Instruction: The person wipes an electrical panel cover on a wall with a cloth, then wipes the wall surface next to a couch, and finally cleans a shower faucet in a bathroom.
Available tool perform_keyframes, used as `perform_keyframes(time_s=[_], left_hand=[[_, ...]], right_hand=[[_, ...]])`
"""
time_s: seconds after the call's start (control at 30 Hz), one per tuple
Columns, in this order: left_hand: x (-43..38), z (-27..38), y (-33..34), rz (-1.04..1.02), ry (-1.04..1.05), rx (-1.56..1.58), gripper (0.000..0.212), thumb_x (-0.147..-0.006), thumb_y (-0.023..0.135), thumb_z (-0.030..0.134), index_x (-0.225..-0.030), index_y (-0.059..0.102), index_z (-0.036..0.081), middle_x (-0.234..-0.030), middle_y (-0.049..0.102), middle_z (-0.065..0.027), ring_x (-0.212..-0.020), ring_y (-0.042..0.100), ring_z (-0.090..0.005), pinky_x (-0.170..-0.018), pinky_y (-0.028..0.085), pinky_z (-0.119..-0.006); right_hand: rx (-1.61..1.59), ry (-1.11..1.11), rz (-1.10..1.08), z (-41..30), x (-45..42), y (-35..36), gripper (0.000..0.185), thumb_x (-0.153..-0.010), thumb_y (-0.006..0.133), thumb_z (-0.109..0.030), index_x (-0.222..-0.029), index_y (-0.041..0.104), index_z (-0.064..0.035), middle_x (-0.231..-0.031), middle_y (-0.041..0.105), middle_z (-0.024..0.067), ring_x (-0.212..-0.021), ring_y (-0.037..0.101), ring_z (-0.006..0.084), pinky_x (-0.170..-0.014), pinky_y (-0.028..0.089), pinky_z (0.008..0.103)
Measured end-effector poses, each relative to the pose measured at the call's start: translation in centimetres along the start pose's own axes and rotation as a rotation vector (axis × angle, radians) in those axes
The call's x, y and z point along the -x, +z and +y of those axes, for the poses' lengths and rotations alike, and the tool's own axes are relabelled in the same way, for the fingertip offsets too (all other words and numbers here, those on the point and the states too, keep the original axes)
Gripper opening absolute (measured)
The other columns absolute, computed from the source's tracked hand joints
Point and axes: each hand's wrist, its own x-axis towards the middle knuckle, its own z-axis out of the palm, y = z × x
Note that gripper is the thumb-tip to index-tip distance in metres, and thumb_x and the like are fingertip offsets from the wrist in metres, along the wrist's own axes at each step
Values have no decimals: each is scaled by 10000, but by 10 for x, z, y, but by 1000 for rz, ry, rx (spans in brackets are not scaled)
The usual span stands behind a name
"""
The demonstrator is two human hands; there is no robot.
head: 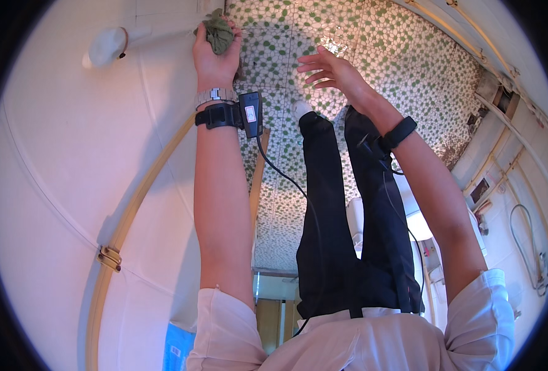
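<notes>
My left hand [218,55] is closed around a bunched green cloth [219,35], near the foot of the white tiled wall [172,92], at the top of the view. Its wrist bears a metal watch and a black strap with a small box. To the right, my right hand [332,69] hangs over the floor of green and white pebble-patterned tiles [320,28], fingers spread and holding nothing. Its wrist bears a black strap too.
A yellowish pipe [139,195] is clamped along the left wall, with a white fitting [107,46] above it. Pipes [510,120] and a hose [524,232] line the right wall. A blue package [176,350] is at the lower left. Cables hang from both wrist straps.
</notes>
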Motion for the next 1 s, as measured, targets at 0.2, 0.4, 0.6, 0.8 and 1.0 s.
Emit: perform_keyframes(time_s=[0.2,0.4,0.6,0.8,1.0], left_hand=[[-5,1,11,32,64,55,433,-1118,353,286,-1293,478,-89,-1210,584,-217,-1085,582,-340,-978,519,-504],[0,-15,65,346,200,-127,450,-983,442,298,-1290,597,7,-1292,662,-171,-1201,628,-327,-1028,494,-554],[-5,1,30,220,174,-183,504,-996,467,328,-1334,535,-39,-1356,600,-223,-1254,585,-389,-1165,395,-605],[-19,17,-4,272,237,-8,353,-1093,498,254,-1239,520,-66,-1228,606,-227,-1098,625,-378,-1017,555,-551],[-19,45,-32,255,124,-75,469,-1056,548,449,-1055,552,-20,-911,604,-141,-817,592,-276,-684,555,-407]], right_hand=[[-84,13,-5,10,2,5,719,-1075,282,-649,-1393,628,-104,-1242,704,53,-1058,649,163,-994,492,372],[-77,31,9,19,2,13,684,-1071,349,-637,-1375,631,-93,-1214,711,51,-1018,663,154,-966,509,344],[-55,20,24,20,5,12,655,-1067,392,-624,-1343,664,-96,-1166,733,45,-950,681,143,-917,536,331],[-2,33,73,29,7,4,483,-1056,559,-455,-1325,668,-70,-1113,734,58,-917,680,125,-856,546,285],[-17,35,46,39,8,8,416,-1056,565,-374,-1310,670,-62,-1096,730,49,-913,674,122,-865,545,286]])
